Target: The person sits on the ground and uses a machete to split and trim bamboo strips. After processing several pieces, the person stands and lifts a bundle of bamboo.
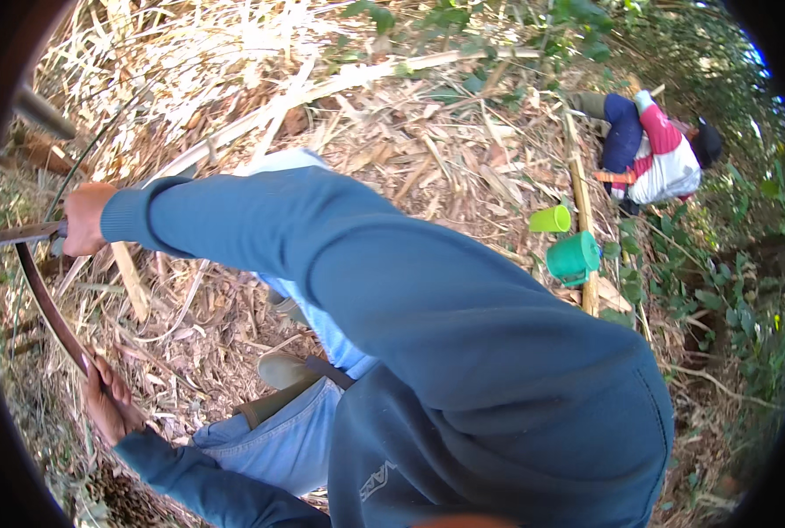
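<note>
Brown curved cane (45,304), stiff-looking yet springy, arcs at far left between our hands: left hand (111,407) closed round its lower end, right hand (84,220) fisted on a blade (18,235) above, green cups (573,255) well apart.

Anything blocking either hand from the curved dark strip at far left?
Nothing visible. The left hand already grips the curved dark strip at its lower end. The right hand holds a blade right at the strip's upper end, with no gap showing.
</note>
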Demonstrator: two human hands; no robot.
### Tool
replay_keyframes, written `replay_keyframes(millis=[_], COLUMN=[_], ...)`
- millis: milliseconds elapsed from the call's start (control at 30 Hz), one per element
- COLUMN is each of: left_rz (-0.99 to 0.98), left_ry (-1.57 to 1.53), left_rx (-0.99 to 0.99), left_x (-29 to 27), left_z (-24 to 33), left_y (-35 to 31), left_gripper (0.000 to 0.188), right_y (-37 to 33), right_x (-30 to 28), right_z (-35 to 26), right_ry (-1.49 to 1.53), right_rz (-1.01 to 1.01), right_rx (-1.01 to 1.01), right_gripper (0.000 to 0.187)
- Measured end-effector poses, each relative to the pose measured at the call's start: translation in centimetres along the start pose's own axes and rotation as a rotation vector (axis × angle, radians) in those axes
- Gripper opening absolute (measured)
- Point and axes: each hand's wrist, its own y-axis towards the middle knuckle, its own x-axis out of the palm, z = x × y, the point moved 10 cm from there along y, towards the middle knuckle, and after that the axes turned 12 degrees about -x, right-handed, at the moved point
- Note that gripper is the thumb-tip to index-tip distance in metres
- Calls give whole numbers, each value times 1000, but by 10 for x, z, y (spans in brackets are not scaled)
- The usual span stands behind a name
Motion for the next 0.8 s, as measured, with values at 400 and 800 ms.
replay_keyframes(millis=[400, 800], left_rz=[134, 82], left_ry=[99, 57], left_rx=[-3, 20], left_x=[3, 27], left_z=[-4, 14], left_y=[36, -3], left_gripper=[17, 25], right_y=[-32, -7], right_x=[45, 25], right_z=[-71, -47], right_ry=[-375, -378], right_rz=[-140, 14], right_rx=[-437, -506], right_gripper=[33, 26])
